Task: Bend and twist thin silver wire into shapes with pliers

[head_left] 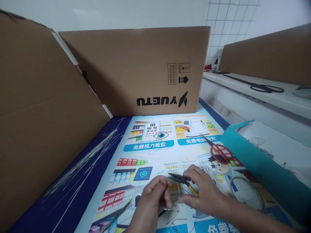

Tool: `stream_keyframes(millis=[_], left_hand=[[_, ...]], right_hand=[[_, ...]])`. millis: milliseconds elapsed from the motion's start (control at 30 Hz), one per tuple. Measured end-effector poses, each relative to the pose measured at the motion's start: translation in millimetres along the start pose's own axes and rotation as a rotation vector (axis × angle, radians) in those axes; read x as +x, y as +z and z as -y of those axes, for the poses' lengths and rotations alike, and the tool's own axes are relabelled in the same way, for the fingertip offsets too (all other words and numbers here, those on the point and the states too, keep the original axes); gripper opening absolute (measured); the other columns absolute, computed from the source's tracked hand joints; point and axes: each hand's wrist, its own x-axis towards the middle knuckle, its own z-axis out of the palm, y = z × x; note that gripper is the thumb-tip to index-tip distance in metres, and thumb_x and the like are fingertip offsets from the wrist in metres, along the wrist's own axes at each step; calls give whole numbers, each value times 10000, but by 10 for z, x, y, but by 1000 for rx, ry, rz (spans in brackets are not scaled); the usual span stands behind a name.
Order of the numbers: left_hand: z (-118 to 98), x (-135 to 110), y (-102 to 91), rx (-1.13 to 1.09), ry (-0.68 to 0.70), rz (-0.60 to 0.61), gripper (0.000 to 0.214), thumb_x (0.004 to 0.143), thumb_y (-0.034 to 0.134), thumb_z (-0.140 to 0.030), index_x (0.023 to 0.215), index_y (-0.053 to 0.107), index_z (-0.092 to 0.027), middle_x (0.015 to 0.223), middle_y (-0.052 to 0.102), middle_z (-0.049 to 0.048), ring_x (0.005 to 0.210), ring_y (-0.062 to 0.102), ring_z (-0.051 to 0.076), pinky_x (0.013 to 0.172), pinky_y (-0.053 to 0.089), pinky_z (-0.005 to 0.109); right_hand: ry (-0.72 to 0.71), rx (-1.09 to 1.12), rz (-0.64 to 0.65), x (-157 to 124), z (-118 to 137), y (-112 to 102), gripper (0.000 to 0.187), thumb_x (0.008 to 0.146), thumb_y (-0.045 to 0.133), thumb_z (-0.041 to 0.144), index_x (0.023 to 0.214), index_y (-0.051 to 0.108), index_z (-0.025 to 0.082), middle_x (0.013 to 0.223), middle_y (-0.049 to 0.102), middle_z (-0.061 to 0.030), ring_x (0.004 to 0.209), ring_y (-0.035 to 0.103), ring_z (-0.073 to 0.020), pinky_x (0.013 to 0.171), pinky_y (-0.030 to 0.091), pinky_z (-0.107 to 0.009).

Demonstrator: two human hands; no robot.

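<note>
Tabletop [178, 156]: wires [263, 150] in box [262, 166], pliers [182, 180] held.

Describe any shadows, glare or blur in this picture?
In the head view, shadow darkens the left side of the back cardboard panel; a pale glare patch shows on the white wall; the pliers look fairly clear, while the wires at picture left blur together.

- Cardboard panel [136, 71]: across the desk's [41, 216] back edge
- Wire strands [82, 161]: along the left edge
- Scissors [213, 147]: toward the right edge, behind the wire coil [260, 197]
</note>
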Motion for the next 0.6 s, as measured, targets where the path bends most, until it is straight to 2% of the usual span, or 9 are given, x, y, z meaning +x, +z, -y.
stream_keyframes(millis=[267, 400, 600], left_hand=[[56, 67, -81, 90, -41, 115, 252, 760, 550, -397, 665, 533, -164, 378, 457, -54, 317, 354, 58, 391, 215, 192], [80, 92, -119, 148, -87, 189, 268, 771, 534, -405, 657, 540, -163, 353, 447, -55, 289, 337, 53, 370, 168, 195], [131, 85, -115, 188, -104, 308, 251, 778, 525, -382, 664, 550, -160, 346, 457, -53, 272, 337, 49, 353, 176, 188]], right_hand=[[64, 29, 22, 41, -97, -41, 480, 608, 735, 397, 978, 500, 201, 874, 503, -17, 756, 475, -166, 643, 393, -279], [108, 62, 17, 72, -110, -55, 440, 630, 716, 435, 934, 506, 196, 823, 492, 1, 696, 457, -140, 596, 373, -248], [91, 85, 4, 87, -154, -46, 431, 628, 713, 457, 897, 507, 190, 804, 489, 8, 678, 445, -131, 595, 363, -245]])
